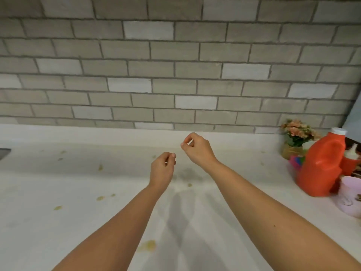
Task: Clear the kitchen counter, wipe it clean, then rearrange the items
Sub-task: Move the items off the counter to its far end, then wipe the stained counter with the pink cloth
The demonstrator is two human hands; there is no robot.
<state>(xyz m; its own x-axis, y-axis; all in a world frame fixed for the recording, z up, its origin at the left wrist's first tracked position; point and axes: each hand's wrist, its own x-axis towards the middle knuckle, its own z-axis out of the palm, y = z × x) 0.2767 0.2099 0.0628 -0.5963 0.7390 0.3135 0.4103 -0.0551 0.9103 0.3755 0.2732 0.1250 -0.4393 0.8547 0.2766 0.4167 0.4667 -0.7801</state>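
A white kitchen counter [78,182] stretches across the view, dotted with several yellowish stains such as a larger stain [148,245] near the front. My left hand [163,169] hovers over the counter's middle with its fingers curled in and nothing in it. My right hand [195,148] is held a little farther back and to the right, also loosely closed and empty. Both forearms reach in from the bottom of the view.
At the right end stand an orange jug with a white cap [324,163], a small pot of pink and orange flowers [297,137], a colourful item [296,160] behind the jug, and a pale pink cup [349,196]. A grey brick backsplash [175,65] runs behind. A dark edge [4,152] shows at far left.
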